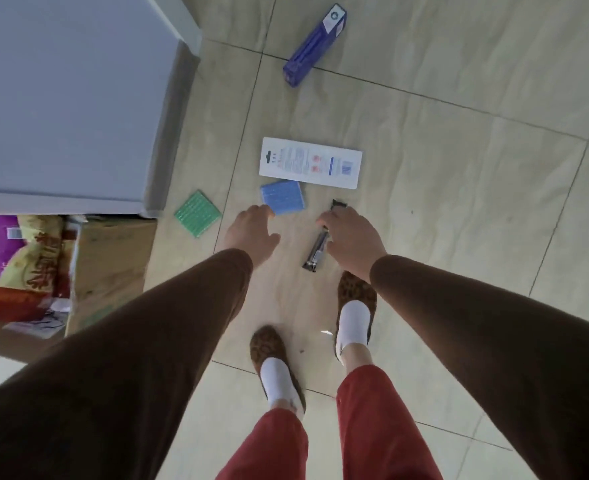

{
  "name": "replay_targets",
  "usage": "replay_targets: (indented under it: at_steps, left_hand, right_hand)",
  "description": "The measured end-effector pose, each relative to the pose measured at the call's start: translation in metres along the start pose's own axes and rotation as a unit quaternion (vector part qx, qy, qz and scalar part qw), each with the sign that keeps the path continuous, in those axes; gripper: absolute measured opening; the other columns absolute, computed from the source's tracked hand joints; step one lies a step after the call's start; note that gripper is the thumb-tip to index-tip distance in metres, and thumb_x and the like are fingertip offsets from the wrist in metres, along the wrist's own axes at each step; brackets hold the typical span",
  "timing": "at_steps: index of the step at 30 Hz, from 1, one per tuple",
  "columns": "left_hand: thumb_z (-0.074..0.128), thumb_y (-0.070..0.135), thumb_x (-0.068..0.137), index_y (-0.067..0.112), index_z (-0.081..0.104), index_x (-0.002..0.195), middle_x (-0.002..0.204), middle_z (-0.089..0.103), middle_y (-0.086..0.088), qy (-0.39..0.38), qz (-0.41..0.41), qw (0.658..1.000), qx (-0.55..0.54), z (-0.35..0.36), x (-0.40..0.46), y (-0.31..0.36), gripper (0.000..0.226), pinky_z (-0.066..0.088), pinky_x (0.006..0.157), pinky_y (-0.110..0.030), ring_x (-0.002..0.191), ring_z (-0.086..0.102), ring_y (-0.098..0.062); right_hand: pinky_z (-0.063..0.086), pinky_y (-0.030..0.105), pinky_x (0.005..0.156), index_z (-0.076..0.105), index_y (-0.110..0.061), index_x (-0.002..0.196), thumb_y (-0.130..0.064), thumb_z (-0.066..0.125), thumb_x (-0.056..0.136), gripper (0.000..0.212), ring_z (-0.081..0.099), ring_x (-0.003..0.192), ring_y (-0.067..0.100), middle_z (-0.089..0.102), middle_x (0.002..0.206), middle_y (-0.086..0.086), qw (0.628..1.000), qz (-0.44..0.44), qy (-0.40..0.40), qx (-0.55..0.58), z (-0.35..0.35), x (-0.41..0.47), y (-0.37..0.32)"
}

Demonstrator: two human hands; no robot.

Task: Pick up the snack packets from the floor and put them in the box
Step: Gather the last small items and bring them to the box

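- Left hand (pixel 251 233), fingers spread apart and holding nothing, reaches over the square blue ribbed packet (pixel 282 196) on the pale tiled floor (pixel 459 168).
- Right hand (pixel 350 239) has its grip clamped on the slim dark silver packet (pixel 315 252).
- Cardboard box (pixel 109 258) sits well to the left.

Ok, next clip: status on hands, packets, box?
Left hand open, reaching for blue square packet. Right hand closing on dark slim packet. Cardboard box at left, path clear.
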State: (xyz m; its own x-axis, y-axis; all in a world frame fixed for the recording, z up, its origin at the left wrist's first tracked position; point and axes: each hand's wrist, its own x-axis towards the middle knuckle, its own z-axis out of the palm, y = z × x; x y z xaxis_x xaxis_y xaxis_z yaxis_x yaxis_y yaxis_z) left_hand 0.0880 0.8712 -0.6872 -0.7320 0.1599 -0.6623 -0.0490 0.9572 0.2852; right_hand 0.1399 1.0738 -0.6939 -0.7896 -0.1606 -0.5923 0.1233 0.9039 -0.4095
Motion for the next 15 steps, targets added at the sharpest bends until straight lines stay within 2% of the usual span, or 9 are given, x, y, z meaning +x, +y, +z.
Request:
replay_targets:
  at_steps: [5,9,12,15]
  left_hand:
    - [0.063,0.022,0.089,0.014,0.049,0.138,0.134,0.051,-0.010,0.024,-0.020,0.999,-0.010,0.038,0.068,-0.008,0.052,0.043,0.101,-0.041,0.124,0.049,-0.030]
    - [0.063,0.018,0.088,0.011,0.048,0.137,0.131,0.051,-0.010,0.073,-0.012,0.997,-0.004,0.067,0.115,-0.016,0.051,0.045,0.093,-0.042,0.118,0.050,-0.031]
    - [0.069,0.023,0.085,0.011,0.049,0.131,0.128,0.051,-0.010,0.113,0.003,0.993,0.025,0.082,0.133,-0.021,0.052,0.046,0.088,-0.041,0.112,0.050,-0.030]
    - [0.076,0.030,0.078,0.014,0.050,0.125,0.118,0.056,-0.008,0.134,-0.014,0.989,0.058,0.095,0.138,-0.027,0.057,0.046,0.082,-0.040,0.103,0.053,-0.029]
  right_hand:
    - [0.043,0.042,0.101,0.056,-0.015,0.137,-0.002,0.057,0.090,0.048,0.050,0.126,0.031,0.056,0.134,0.009,0.984,-0.113,-0.034,-0.135,0.036,0.054,0.028]
    - [0.044,0.047,0.104,0.062,-0.011,0.124,0.001,0.060,0.082,0.044,0.054,0.118,0.036,0.060,0.121,0.011,0.955,-0.174,-0.047,-0.237,0.072,0.083,0.049]
    - [0.049,0.049,0.095,0.067,-0.011,0.104,0.000,0.055,0.073,0.034,0.061,0.102,0.037,0.064,0.101,0.012,0.939,-0.186,-0.038,-0.288,0.087,0.097,0.064]
    - [0.053,0.048,0.085,0.067,-0.012,0.099,0.000,0.055,0.072,0.032,0.063,0.095,0.037,0.065,0.095,0.011,0.936,-0.196,-0.027,-0.293,0.091,0.101,0.074]
